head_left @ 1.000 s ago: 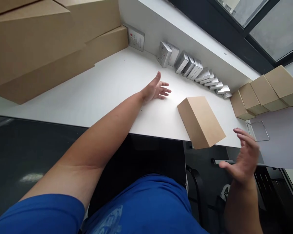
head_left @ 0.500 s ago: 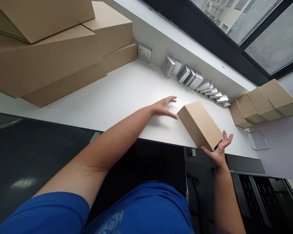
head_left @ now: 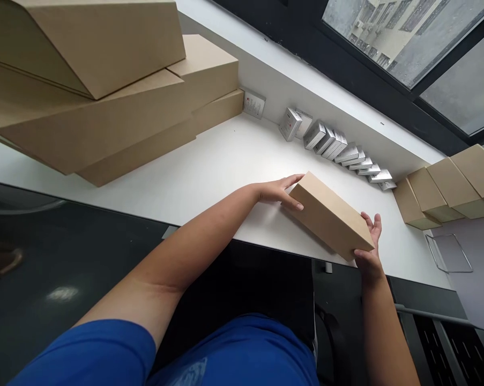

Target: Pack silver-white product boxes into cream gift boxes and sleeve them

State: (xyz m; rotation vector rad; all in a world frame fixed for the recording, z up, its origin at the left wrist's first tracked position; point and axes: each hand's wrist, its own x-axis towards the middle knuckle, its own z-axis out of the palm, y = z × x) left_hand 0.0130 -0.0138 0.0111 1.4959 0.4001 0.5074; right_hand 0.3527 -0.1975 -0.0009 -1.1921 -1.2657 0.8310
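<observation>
A plain brown cardboard box (head_left: 330,214) is tilted up off the white table (head_left: 209,166), its near end over the table's front edge. My left hand (head_left: 280,192) grips the box's far left end, thumb underneath. My right hand (head_left: 369,247) holds the near right end, fingers curled round the corner. Both hands are closed on this box.
Large flat cardboard cartons (head_left: 97,86) are stacked at the left. A row of small white boxes (head_left: 338,150) leans along the back wall. Three brown boxes (head_left: 446,187) stand at the right, with a wire stand (head_left: 446,252) beside them. A window is above.
My left hand came back from the row of small boxes to the brown box's end. My right hand rose to its near corner. Both now grip it and it has tipped up.
</observation>
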